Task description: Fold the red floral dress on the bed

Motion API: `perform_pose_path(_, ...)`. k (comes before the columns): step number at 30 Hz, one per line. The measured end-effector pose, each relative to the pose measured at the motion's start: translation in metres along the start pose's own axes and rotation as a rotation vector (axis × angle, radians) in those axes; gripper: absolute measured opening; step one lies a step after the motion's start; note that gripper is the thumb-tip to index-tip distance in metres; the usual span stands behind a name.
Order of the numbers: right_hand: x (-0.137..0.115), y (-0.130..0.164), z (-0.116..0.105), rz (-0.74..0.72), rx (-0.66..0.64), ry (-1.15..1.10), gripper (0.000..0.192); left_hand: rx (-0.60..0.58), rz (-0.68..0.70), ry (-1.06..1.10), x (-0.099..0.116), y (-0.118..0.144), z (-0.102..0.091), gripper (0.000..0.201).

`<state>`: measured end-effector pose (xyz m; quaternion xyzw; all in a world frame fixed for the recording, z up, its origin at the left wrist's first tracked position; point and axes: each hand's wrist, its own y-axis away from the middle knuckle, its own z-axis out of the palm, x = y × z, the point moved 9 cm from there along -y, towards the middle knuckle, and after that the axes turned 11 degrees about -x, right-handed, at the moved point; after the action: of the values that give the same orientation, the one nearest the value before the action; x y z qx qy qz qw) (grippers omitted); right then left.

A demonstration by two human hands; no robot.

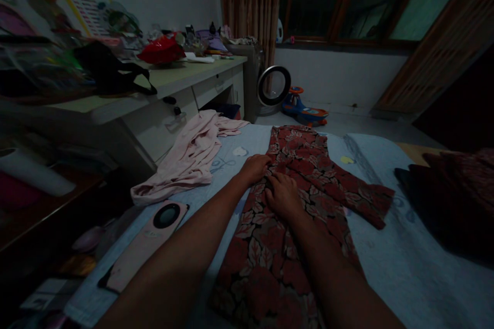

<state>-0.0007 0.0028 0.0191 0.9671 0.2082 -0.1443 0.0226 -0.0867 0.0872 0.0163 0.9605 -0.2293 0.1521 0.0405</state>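
Both hands flat on a red leaf-print shirt spread on the bed.

The shirt (297,185) lies face up along the bed (405,267), one sleeve thrown out to the right. The left hand (254,168) rests on its left edge, fingers curled over the cloth; the right hand (283,196) presses palm-down on the middle, released, gripping nothing. In this dim light I cannot tell whether the left one pinches the edge or only lies on it. The fabric looks thin, light and limp: it should crease and slide easily, so shoulders, hem or sleeve ends seem the best holds. A pink garment (193,159) lies crumpled to the left, with a phone (146,244) near it.
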Motion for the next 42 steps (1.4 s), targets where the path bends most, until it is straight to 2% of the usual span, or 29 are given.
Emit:
perform_pose_path(6, 0.011, -0.002, -0.006, 0.004, 0.056, -0.156, 0.036, -0.019, -0.076, -0.009, 0.008, 0.011, 0.002, 0.037)
perform_pose_path(9, 0.028, -0.002, -0.020, 0.039, 0.194, -0.300, 0.039, -0.021, -0.072, -0.007, 0.025, 0.025, 0.001, 0.045)
perform_pose_path(13, 0.060, 0.002, -0.032, 0.123, 0.403, -0.571, 0.040, -0.042, 0.024, -0.010, 0.055, 0.035, 0.008, 0.045)
perform_pose_path(16, 0.084, 0.001, -0.024, 0.211, 0.472, -0.808, 0.038, -0.020, 0.094, -0.012, 0.067, 0.037, 0.016, 0.039)
perform_pose_path(21, 0.114, -0.006, 0.009, 0.352, 0.508, -1.301, 0.029, -0.015, 0.118, -0.013, 0.067, 0.037, 0.028, 0.035)
perform_pose_path(23, 0.121, -0.006, 0.017, 0.361, 0.550, -1.486, 0.027, -0.016, 0.121, -0.010, 0.067, 0.037, 0.029, 0.036)
perform_pose_path(26, 0.125, -0.005, 0.020, 0.328, 0.597, -1.651, 0.023, -0.030, 0.116, -0.014, 0.066, 0.038, 0.031, 0.039)
perform_pose_path(29, 0.127, -0.003, 0.021, 0.349, 0.626, -1.721, 0.020, -0.048, 0.119, -0.027, 0.066, 0.038, 0.034, 0.043)
perform_pose_path(33, 0.127, -0.001, 0.020, 0.400, 0.613, -1.719, 0.016, -0.063, 0.112, -0.027, 0.066, 0.037, 0.037, 0.047)
perform_pose_path(36, 0.125, -0.005, 0.015, 0.434, 0.505, -1.710, 0.013, -0.065, 0.115, -0.025, 0.067, 0.038, 0.035, 0.049)
perform_pose_path(40, 0.116, -0.022, -0.008, 0.350, 0.306, -1.636, 0.014, -0.067, 0.118, -0.035, 0.068, 0.038, 0.034, 0.049)
perform_pose_path(42, 0.111, -0.034, -0.024, 0.293, 0.266, -1.561, 0.012, -0.072, 0.122, -0.035, 0.067, 0.037, 0.035, 0.048)
